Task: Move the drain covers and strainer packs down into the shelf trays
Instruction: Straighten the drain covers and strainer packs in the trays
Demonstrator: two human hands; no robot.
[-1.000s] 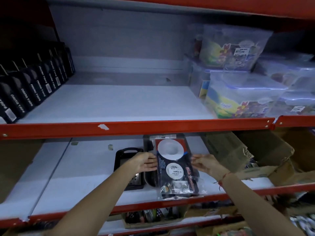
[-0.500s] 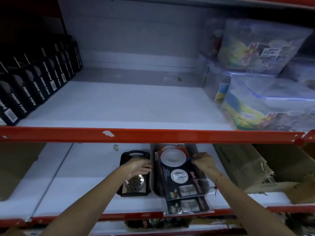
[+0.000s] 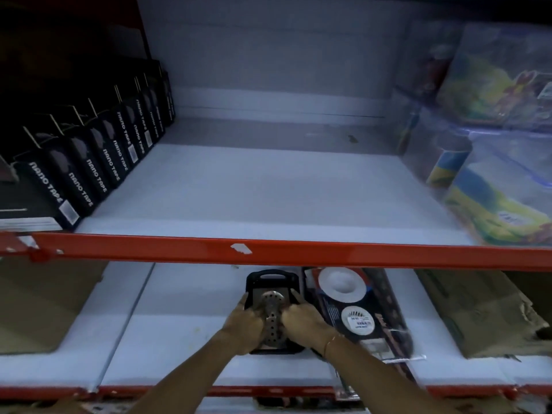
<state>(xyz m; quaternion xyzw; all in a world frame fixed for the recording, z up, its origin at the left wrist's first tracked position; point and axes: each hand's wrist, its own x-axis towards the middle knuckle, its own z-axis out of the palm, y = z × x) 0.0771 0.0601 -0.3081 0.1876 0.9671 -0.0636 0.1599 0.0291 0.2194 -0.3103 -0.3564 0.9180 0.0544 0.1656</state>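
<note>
I am resting both hands on the lower shelf, the left hand [image 3: 245, 323] and right hand [image 3: 301, 321] curling from either side around a round perforated steel drain cover [image 3: 271, 306], fingers pressed to its edges. It is sitting in a small black plastic tray [image 3: 272, 278] whose long axis is running away from me. Just right of that tray, the stacked red-and-black strainer packs [image 3: 355, 309] are lying lengthwise in a second tray, nearer my right hand. Above the tray, the red shelf beam [image 3: 298, 252] is crossing the view.
</note>
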